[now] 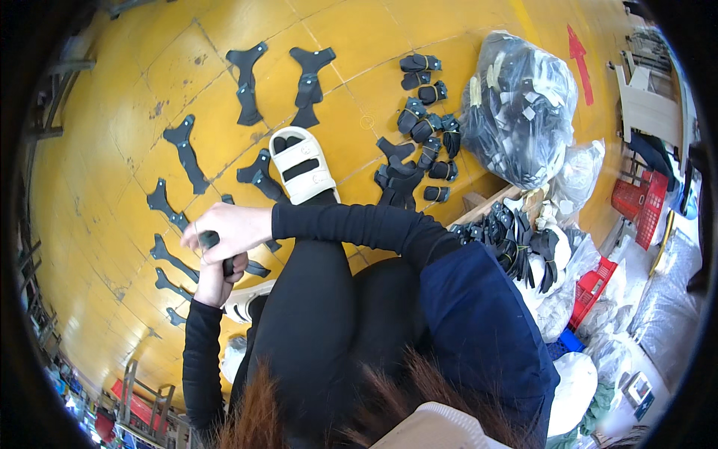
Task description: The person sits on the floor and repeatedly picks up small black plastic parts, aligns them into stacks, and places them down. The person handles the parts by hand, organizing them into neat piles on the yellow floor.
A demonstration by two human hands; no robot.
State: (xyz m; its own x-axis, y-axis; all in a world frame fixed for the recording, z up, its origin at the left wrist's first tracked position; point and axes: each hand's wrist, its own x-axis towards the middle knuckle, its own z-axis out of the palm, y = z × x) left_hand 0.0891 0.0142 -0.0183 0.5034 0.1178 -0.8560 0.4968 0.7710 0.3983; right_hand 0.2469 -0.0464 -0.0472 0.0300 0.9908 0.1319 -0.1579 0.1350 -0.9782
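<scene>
Yellow tiled floor [112, 150], person seated on it, legs out, white sandal [301, 165] on one foot. Both hands meet over the left knee: right hand [228, 228] clenched on a small black shaped piece [208, 239], left hand [217, 278] gripping the same piece from below. Piece is dark, flat, mostly hidden by fingers. Similar black cut pieces [187, 153] lie spread flat on the floor in rows. Rolled black bundles [422, 112] sit just beyond the sandal. Clear plastic bag [520, 112] stuffed with black parts beside them. Red crates [636, 206] at right; contents unclear.
</scene>
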